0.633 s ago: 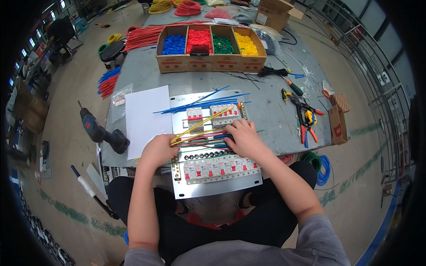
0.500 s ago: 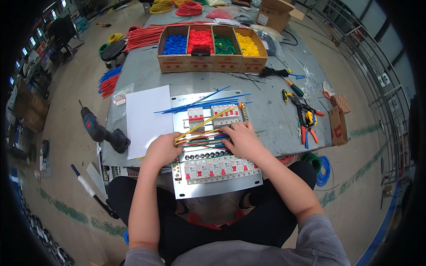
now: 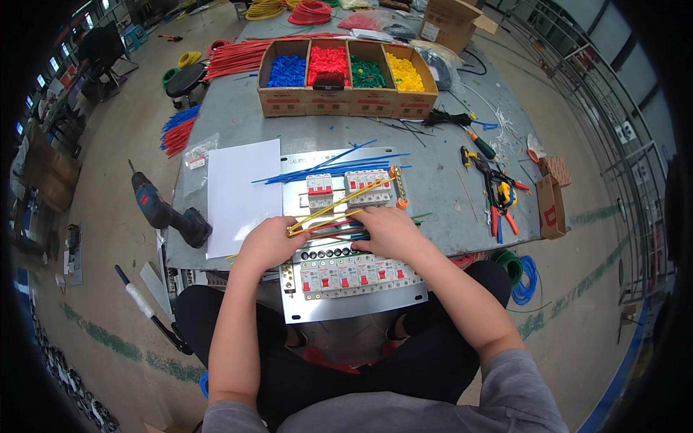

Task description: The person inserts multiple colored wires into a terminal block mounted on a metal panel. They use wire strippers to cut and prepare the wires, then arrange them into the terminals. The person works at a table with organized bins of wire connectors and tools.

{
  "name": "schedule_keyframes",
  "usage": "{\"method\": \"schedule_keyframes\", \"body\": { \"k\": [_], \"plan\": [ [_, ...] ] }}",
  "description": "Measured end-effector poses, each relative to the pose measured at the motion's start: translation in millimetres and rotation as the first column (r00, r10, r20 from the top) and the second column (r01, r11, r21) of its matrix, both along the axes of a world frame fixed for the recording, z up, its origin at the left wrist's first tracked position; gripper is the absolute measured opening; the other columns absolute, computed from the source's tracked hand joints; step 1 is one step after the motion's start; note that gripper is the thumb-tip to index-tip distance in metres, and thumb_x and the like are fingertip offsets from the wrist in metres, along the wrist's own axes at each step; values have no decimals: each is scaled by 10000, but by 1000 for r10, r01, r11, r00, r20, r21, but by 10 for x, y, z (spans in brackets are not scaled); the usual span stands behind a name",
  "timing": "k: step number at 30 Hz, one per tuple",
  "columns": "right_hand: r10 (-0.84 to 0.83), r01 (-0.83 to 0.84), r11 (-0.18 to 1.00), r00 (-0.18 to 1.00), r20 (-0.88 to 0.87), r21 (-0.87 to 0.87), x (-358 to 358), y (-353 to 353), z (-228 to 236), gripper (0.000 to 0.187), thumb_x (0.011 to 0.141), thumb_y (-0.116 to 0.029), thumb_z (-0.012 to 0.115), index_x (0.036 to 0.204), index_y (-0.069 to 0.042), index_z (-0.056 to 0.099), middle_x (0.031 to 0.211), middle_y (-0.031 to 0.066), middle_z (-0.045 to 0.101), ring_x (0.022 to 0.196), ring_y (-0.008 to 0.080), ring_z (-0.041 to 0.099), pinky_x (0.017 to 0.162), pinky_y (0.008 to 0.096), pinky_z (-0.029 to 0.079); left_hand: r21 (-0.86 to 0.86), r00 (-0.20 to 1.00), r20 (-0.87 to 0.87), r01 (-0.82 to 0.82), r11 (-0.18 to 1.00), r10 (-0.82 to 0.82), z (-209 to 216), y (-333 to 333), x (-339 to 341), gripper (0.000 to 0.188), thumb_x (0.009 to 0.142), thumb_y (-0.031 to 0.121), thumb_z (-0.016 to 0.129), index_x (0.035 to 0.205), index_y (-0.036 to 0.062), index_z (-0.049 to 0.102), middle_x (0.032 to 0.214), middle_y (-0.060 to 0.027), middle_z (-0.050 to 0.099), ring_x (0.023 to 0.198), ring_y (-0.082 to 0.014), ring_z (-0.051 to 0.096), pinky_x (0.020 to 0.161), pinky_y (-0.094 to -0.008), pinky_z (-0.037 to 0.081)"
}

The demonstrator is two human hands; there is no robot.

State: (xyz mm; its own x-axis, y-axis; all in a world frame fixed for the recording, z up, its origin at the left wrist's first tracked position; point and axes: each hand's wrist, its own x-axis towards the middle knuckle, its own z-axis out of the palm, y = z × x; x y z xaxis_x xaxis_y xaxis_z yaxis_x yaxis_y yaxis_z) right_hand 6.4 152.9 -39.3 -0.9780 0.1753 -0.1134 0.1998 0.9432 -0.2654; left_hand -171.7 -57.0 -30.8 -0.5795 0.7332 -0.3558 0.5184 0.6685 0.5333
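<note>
A silver metal mounting plate lies at the table's near edge, overhanging my lap. My left hand is closed around the left part of a bundle of coloured wires, mostly red, green and blue. On the right part of that bundle my right hand is closed, fingers curled over it. Yellow wires slant from the left hand up to the plate's right side. A row of circuit breakers runs along the near part, below the hands. Further breakers sit beyond them, with loose blue wires behind.
White paper and a cordless drill lie left. A divided cardboard box of coloured caps stands at the back. Pliers and wire strippers are at right, by a small open carton. Red wires are at far left.
My hands have come a little closer together over the bundle. The right thumb has shifted left and toward me.
</note>
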Motion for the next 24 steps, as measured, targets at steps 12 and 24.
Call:
{"method": "schedule_keyframes", "body": {
  "k": [12,24],
  "plan": [
    [62,-62,998,998,-3,-9,-223,-91,-105,323,854,-319,785,1053,-84,688,930,111,752,913,322,735,778,454,582,207,973,195,-167,964,127,82,-233,-212,419,969,368,698,996,-49,733,674,-50,611,644,-134,530,631,-342,454],
    [128,-129,992,991,42,5,-486,-206,-90,207,879,-252,728,1003,-87,751,896,103,743,885,324,729,780,465,585,421,915,313,-374,826,255,90,-336,-374,375,1015,334,662,952,-26,743,697,35,530,660,-65,427,599,-294,351]
  ]
}}
